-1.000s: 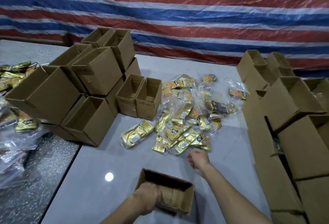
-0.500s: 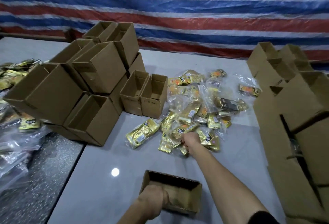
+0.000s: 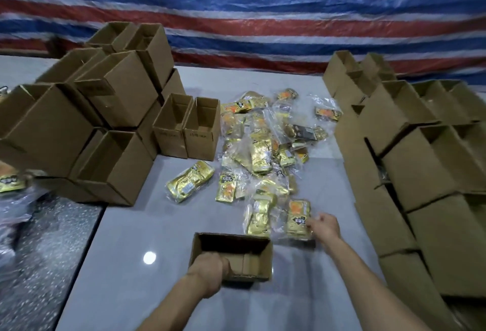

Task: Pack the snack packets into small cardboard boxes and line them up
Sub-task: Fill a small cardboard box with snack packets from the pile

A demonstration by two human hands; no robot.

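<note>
Right hand [image 3: 324, 226] nearer the box [image 3: 264, 257], fingers [image 3: 312, 223] tight on a snack packet [image 3: 298, 215]; left hand [image 3: 210, 269] curled over its wall.

small boxes [image 3: 201, 134]: print blurred, unreadable | snack packets [image 3: 298, 215]: label characters illegible

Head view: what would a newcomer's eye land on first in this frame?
The red, white and blue striped tarp fills the back, above a loose heap of gold snack packets in the middle of the table. Stacks of cardboard boxes flank it left and right. Nearest, the left hand grips an open box while the right hand pinches one packet just beyond it.
</note>
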